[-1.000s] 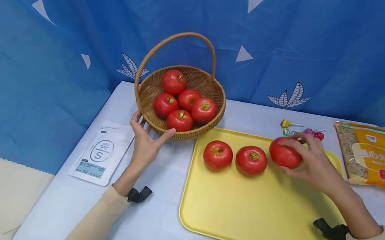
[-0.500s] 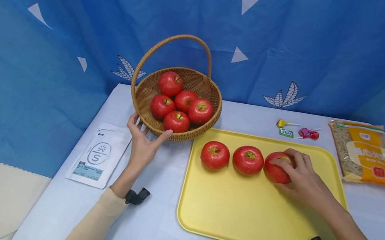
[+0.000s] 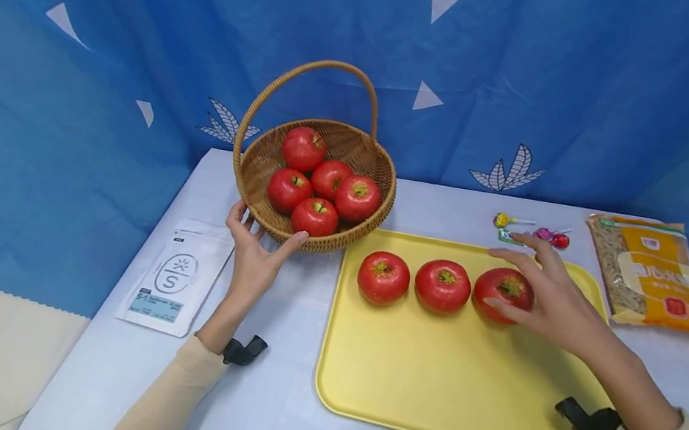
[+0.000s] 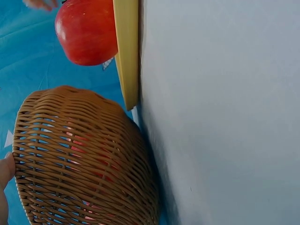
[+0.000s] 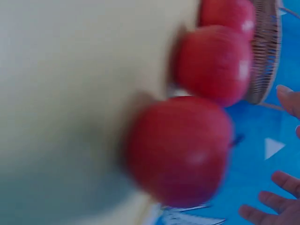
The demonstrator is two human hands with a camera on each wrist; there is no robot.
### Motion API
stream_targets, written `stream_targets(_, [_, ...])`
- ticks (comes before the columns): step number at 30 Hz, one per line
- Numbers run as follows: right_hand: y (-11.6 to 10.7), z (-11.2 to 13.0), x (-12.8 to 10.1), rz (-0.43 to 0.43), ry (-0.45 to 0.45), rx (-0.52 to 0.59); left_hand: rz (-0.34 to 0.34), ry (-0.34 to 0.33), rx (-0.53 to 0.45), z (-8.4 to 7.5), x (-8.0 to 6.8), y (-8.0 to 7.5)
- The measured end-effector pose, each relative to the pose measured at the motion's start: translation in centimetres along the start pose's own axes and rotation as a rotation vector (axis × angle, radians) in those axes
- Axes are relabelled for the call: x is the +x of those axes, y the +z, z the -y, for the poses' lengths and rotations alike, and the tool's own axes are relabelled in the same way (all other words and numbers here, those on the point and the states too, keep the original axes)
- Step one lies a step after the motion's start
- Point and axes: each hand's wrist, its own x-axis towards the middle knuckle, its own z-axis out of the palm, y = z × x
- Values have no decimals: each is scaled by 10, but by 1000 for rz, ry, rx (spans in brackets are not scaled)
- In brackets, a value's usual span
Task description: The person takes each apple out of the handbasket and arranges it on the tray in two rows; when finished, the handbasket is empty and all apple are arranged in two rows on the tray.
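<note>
The left hand [image 3: 254, 257] is clamped on the basket [image 3: 355, 144] at seven o'clock; the right hand [image 3: 549, 298], spread apart, hovers by the rightmost apple [image 3: 499, 286]; it sits toward the tray's [image 3: 427, 376] twelve o'clock.

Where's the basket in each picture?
Head: the basket sits above and a bit left of the middle.
Left wrist: basket at the bottom left.
Right wrist: basket near the top right, cut off by the top edge.
Shared landmark: the blue cloth.
</note>
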Motion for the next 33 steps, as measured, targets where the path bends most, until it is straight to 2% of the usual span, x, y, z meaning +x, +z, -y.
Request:
stream_targets(3, [-7,6,28,5,-80,-8,-3,2,-3,0,0,-1])
stream_targets(9, [-2,28,97,102,-191,41,-2,11,9,0,0,-4])
stream_targets(13, [10,44,144,176,-255,106,-9,12,-9,1,1,-3])
stream_targets(19, [35,57,193,190,-341,189,-6,19,-20,-2,0,0])
stream_targets(24, [46,63,226,233,-334,192,-5,34,-27,8,5,1])
stream_targets(29, [50,72,260,258,-276,174,-7,52,-48,30,13,0])
stream_targets(33, [58,80,286,289,-223,164,-17,59,-50,39,13,-1])
